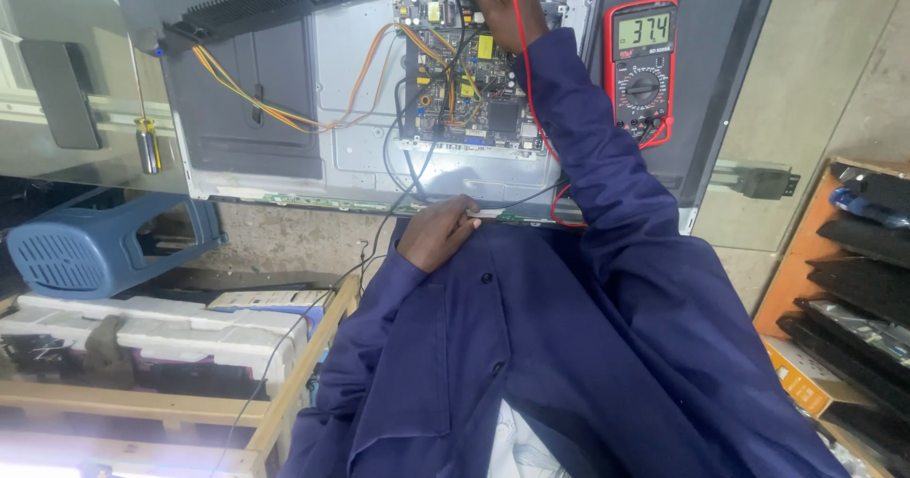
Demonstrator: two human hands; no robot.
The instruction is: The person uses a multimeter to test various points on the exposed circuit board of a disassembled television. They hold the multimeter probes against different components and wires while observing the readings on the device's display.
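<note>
Green circuit board [469, 80], wired with orange leads, sits far-centre in the opened grey television back. The right hand [502, 4] pinches a red probe against it; the left hand [438, 232] presses a black lead on the near edge, steadying contact for the red multimeter [643, 66] at right.

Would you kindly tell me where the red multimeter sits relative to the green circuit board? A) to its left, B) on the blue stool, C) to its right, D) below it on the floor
C: the red multimeter rests on the opened panel to the right of the circuit board, just beyond the sleeve of the right hand.
</note>
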